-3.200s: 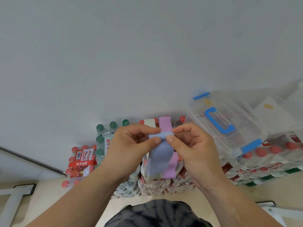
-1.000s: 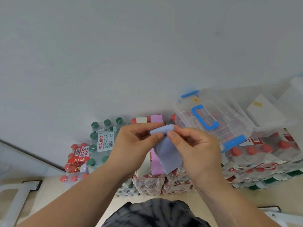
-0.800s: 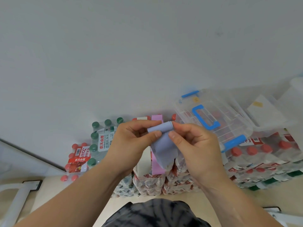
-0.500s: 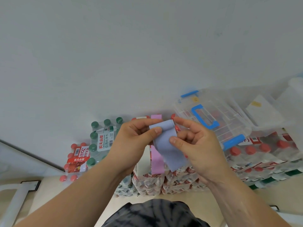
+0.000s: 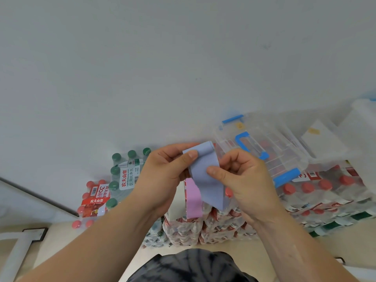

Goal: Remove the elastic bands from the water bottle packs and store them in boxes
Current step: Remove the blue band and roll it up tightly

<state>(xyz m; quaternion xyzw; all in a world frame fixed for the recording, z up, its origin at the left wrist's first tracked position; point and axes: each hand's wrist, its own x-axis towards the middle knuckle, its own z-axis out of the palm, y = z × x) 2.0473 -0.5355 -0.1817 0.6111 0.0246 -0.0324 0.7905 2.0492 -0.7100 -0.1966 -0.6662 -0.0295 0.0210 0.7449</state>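
Pinching the flat lavender-blue elastic band (image 5: 205, 178) with both hands: left hand (image 5: 162, 176) clamps its top fold under the thumb, right hand (image 5: 244, 184) nips the edge lower down, probably to fold it small for storage. Band hangs above the shrink-wrapped red-capped water bottle packs (image 5: 223, 226). A pink elastic band (image 5: 193, 202) is wrapped round one pack. Clear plastic box with blue handle (image 5: 284, 155) rests on packs, right.

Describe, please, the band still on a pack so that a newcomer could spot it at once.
Along the foot of the grey wall runs a row of bottle packs. On the middle stack a flat strip runs over the top pack: the pink band. It alone is pink; the blue band in front of it is pinched by the left hand and right hand.
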